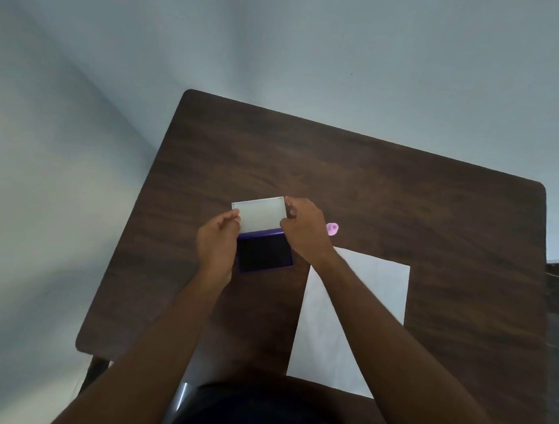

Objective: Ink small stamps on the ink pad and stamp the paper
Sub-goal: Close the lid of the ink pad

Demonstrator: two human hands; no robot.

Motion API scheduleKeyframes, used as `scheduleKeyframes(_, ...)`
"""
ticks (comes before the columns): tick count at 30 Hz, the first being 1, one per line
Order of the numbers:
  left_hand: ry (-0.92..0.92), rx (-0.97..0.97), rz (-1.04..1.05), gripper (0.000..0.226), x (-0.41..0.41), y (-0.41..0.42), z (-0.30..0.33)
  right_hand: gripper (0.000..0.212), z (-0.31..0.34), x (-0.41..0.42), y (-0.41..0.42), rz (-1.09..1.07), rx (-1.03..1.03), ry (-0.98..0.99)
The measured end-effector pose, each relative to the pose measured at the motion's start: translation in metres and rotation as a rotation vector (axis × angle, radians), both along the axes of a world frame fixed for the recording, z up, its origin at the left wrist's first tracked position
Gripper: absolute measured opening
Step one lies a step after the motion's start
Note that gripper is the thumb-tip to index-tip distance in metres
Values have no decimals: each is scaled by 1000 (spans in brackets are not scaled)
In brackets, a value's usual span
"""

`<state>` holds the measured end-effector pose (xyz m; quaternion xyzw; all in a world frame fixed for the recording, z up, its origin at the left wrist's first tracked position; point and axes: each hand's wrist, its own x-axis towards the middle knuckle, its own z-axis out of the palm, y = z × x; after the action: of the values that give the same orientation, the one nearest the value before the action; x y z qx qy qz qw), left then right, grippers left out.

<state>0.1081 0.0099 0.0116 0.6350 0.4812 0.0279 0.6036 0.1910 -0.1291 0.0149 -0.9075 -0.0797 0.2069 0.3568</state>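
Pinching ink pad (265, 254) white rectangular lid (259, 215), left hand (218, 241), right hand (304, 230) grips.

Both bare forearms reach forward from the bottom of the view and converge toward the middle. The left hand (218, 245) is turned with its back toward the camera, fingers curled and thumb tip pressed at the upper right of the hand in a pinch. The right hand (304, 230) sits just beside it, slightly farther forward, knuckles up, fingers bent inward toward the left and thumb tucked beneath in a pinch. The right forearm crosses diagonally from the lower right
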Motion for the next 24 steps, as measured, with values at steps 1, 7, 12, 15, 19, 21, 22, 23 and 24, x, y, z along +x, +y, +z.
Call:
scheduleKeyframes(1, 1, -44, 61, 23, -1, 6, 0, 41, -3, 1, 4, 23, -6, 33)
scheduleKeyframes(7, 7, -161, 118, 32, -2, 18, 0, 36, -9, 5, 16, 3, -35, 120)
scheduleKeyframes(12, 4, -164, 98, 33, -2, 16, 1, 25, -3, 9, 18, -49, -42, 149)
scheduleKeyframes(15, 16, -161, 94, 33, -2, 17, 2, 23, -1, 8, 19, -59, -45, 140)
scheduleKeyframes(19, 28, -155, 74, 32, -1, 20, 3, 24, 2, 7, 20, -74, -45, 130)
scheduleKeyframes(21, 26, -150, 63, 31, -1, 22, 4, 24, 6, 6, 20, -96, -33, 112)
scheduleKeyframes(22, 18, -141, 56, 31, -1, 24, 6, 25, 8, 7, 19, -119, -16, 104)
scheduleKeyframes(23, 11, -127, 44, 32, -2, 25, 8, 27, 11, 6, 18, -147, 7, 99)
scheduleKeyframes(24, 9, -106, 25, 32, -4, 26, 9, 28, 13, 6, 17, -177, 32, 98)
